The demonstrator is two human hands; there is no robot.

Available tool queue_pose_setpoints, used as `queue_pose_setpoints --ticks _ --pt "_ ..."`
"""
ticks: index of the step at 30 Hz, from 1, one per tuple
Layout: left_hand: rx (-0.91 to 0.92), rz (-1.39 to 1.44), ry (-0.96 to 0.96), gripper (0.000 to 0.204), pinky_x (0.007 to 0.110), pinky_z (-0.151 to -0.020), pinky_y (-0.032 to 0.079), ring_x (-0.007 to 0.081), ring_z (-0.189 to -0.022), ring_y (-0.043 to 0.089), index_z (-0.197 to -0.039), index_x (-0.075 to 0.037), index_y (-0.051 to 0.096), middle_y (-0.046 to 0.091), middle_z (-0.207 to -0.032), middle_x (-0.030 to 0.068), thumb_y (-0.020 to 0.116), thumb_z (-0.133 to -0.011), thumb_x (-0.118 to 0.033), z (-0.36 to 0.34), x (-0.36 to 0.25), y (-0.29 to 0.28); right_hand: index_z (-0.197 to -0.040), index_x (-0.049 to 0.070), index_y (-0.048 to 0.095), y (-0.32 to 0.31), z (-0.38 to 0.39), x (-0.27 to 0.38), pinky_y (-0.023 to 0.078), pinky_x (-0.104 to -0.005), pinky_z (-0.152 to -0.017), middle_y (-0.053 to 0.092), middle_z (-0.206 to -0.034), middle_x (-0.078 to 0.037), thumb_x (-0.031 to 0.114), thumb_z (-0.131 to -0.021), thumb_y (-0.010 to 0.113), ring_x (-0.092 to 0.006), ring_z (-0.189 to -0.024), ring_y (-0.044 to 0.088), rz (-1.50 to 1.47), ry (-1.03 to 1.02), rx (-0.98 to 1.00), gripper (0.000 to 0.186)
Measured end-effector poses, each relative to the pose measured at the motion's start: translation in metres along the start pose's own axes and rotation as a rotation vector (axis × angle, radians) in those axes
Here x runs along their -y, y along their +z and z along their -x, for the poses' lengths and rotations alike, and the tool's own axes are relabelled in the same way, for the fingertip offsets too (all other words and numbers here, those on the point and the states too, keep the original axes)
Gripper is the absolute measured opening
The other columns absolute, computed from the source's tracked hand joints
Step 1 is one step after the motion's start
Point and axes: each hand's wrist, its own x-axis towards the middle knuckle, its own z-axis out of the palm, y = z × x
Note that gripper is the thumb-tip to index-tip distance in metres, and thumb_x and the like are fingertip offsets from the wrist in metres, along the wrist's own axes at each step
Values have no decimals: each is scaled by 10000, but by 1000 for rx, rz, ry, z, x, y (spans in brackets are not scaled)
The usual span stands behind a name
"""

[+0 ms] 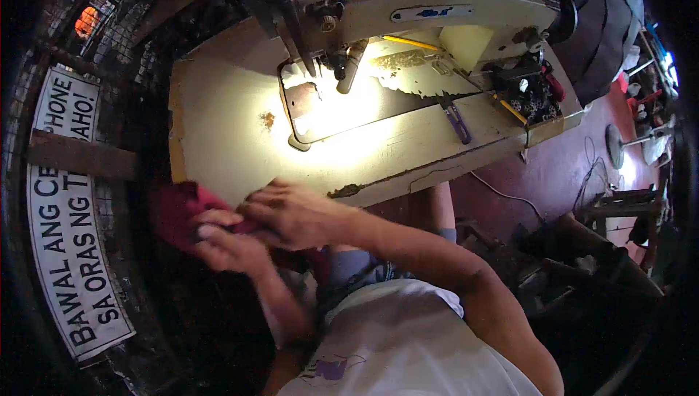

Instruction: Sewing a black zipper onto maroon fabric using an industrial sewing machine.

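A dark red piece of cloth (178, 214) hangs off the near left corner of the sewing table, held between my two hands. My left hand (229, 243) pinches it from below, thumb and fingers closed on the fabric. Just to the right and slightly higher, my right hand (295, 214) has its fingers curled down onto the same cloth, a little smeared by motion. More dark red fabric shows under my right wrist, near my lap. The sewing machine (437, 10) stands beyond my hands, its needle area brightly lit, and neither hand touches it.
On the worn sewing table (226, 119) lie purple-handled thread snips (457, 121) and a yellow pencil (411, 43). Small dark parts fill a holder (535, 105) at the table's right end. A white lettered sign (73, 265) hangs on mesh at left. Wooden pieces (611, 250) clutter the right.
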Motion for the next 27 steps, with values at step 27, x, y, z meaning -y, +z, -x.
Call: queue_pose_setpoints --ticks 27 --pt "1880 41 -646 203 235 -614 455 66 -669 565 -958 30 703 658 -760 24 656 -917 -163 -57 65 146 -1174 38 549 -11 34 2 521 -357 -705 642 -899 -127 261 -975 606 -195 -749 653 -585 929 -303 305"
